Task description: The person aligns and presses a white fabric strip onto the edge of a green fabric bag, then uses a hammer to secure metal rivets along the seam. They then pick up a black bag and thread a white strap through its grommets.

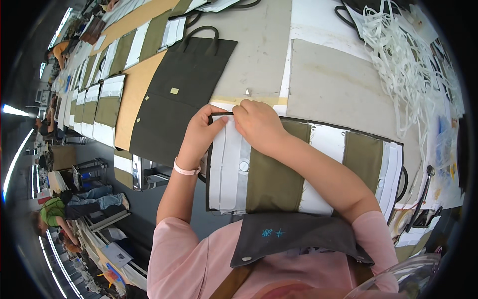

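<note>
At bench centre: olive-and-white fabric panel, black-edged, lying flat. Left hand pinches its top edge at 11 o'clock, thumb over the black binding. Right hand, fingers pressed together, bears on the same edge just beside. Dark green tote bag at 10 o'clock; white strap bundle at 2 o'clock.

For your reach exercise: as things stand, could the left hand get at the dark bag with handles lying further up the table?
Probably yes: the dark bag lies flat just beyond the left hand, with nothing between them.
</note>
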The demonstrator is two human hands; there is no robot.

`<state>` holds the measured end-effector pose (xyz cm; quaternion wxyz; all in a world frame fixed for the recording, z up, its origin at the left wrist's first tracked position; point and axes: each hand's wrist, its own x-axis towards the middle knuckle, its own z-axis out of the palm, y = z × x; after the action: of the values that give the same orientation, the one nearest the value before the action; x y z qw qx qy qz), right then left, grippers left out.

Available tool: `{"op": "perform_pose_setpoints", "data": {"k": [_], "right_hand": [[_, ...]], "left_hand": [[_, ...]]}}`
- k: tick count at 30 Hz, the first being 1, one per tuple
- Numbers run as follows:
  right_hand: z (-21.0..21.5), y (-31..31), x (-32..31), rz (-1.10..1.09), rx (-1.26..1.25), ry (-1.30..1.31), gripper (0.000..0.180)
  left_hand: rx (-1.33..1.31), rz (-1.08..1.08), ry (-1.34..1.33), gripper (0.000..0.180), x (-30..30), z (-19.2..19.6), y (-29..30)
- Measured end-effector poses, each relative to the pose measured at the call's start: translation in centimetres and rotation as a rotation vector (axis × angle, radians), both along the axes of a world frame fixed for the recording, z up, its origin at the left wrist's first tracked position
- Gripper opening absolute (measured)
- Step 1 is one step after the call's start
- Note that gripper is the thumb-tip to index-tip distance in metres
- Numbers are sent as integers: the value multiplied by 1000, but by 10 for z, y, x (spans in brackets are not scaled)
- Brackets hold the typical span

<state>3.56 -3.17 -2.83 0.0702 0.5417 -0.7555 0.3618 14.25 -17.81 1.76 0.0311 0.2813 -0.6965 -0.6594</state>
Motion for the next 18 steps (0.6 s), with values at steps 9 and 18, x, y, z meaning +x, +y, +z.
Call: {"op": "perform_pose_setpoints", "data": {"k": [9, 18], "right_hand": [[44, 14, 2, 109, -167, -219, 3], [95, 98, 2, 179, 18, 22, 21]], "left_hand": [[-276, -71, 140, 9, 13, 38, 5], [-684, -264, 236, 29, 68, 134, 30]]}}
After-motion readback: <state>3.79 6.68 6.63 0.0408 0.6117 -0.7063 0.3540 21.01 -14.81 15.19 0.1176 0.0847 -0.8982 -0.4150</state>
